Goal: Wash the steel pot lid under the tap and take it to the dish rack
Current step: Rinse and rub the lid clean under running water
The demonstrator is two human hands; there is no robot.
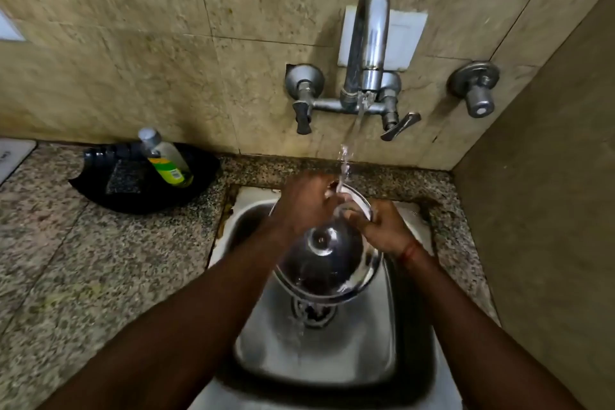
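The steel pot lid [327, 260] is tilted over the sink [332, 353], its domed top and round knob facing me. My left hand [306, 203] grips the lid's far left rim. My right hand [386, 230] holds the far right rim. Water runs from the wall tap [367, 43] and lands on the lid's upper edge between my hands, then drips off the lower edge toward the drain [312, 311]. No dish rack is in view.
A black tray [109, 186] on the granite counter [83, 260] at the left holds a dish soap bottle [164, 156] and a dark scrub pad [124, 178]. Two tap levers and a separate wall valve [476, 88] sit on the tiled wall. A side wall closes the right.
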